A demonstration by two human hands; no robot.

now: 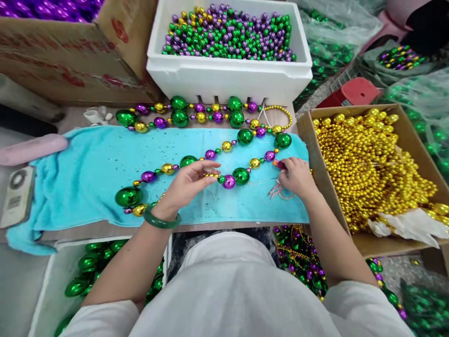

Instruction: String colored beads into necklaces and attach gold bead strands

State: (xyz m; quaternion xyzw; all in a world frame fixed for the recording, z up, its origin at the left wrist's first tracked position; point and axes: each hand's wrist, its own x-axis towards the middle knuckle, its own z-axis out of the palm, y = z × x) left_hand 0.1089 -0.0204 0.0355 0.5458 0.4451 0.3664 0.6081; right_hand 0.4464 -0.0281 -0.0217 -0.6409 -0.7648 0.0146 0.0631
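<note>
A long bead necklace (240, 176) of green, purple and gold balls lies in a loop on the turquoise towel (91, 159). My left hand (191, 182), with a green bangle on its wrist, pinches small gold beads on the necklace's near strand between thumb and fingers. My right hand (296, 175) is closed at the towel's right end, around a small purple-and-orange object (279, 164) that is mostly hidden by the fingers. Pale loose threads (276, 189) lie just below that hand. Behind the loop, a second bead necklace (179, 118) rests along the table's back.
A white foam box (228, 77) of small beads stands behind. On the right is a cardboard box (326, 178) of gold bead strings; on the left, another cardboard box (70, 61). A foam box (42, 299) of green balls sits below left. A grey device (17, 196) lies at left.
</note>
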